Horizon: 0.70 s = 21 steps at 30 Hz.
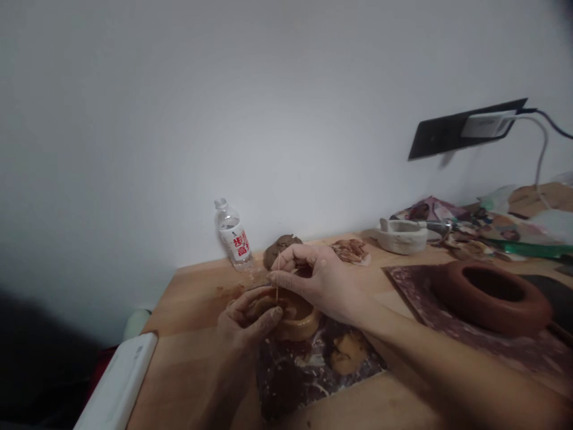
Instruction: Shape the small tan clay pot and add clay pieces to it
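A tan, wet-looking clay bowl [299, 330] sits at the far end of a dark, clay-smeared board [295, 382]. My left hand [244, 319] is closed on the bowl's left side, thumb toward the front of the rim and fingers behind it. Between the thumb and fingers of my right hand [320, 278] is a thin wooden stick [277, 286], held nearly upright. Its lower end reaches down to the bowl's left side by my left thumb; the exact contact is too small to make out. The right hand hides part of the bowl's far rim.
Behind the hands stand a plastic bottle [237, 239] and a lump of grey-brown clay [273, 251], with clay scraps [351, 251] beside them. To the right are a pale clay pot [400, 237] and a thick reddish clay ring [465, 298]. A white case [119, 382] lies at the left edge.
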Tool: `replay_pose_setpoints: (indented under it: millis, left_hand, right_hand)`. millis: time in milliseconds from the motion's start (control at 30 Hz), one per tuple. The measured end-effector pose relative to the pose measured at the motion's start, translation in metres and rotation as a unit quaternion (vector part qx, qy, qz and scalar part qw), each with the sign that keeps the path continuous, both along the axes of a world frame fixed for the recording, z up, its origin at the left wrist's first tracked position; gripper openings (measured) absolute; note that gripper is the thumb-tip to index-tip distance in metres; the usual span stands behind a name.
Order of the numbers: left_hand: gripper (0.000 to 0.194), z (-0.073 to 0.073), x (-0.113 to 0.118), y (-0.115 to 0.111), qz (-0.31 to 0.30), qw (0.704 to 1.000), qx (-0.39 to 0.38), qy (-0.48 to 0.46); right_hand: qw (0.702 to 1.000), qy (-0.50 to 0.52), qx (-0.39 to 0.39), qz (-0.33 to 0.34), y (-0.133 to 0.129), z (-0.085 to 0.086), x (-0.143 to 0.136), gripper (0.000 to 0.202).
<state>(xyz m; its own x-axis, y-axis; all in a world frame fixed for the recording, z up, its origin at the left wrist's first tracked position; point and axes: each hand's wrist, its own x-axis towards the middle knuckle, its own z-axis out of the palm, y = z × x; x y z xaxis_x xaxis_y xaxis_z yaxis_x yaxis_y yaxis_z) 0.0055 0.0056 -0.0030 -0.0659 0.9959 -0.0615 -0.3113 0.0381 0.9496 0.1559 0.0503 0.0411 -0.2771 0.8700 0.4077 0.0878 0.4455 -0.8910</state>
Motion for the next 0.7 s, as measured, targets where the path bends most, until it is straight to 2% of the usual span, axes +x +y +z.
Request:
replay_pose_setpoints:
  millis: [167, 300, 400, 533, 700]
  left_hand:
    - [0.037, -0.0015, 0.001, 0.0005, 0.002, 1.0, 0.017, 0.004]
    - [0.04, -0.0007, -0.0006, 0.0006, -0.032, 0.999, 0.001, 0.001]
    - [0.035, -0.0001, -0.0017, 0.0005, -0.018, 1.0, 0.006, 0.015]
    - [0.026, 0.0008, -0.001, 0.0, -0.04, 0.999, 0.014, 0.029]
    - [0.026, 0.0015, -0.0025, -0.0004, -0.049, 0.998, 0.018, 0.025]
  right_hand:
    - [1.0, 0.003, -0.007, 0.01, 0.0001, 0.0003, -0.0005, 0.009]
    - [1.0, -0.011, 0.0, -0.005, 0.0008, 0.0, -0.0006, 0.01]
    - [1.0, -0.016, 0.001, -0.007, 0.0012, -0.0004, -0.0004, 0.01]
    - [1.0, -0.013, 0.002, -0.004, 0.0009, -0.0003, -0.0002, 0.01]
    - [0.999, -0.034, -0.007, -0.005, 0.0006, -0.0001, -0.0005, 0.01]
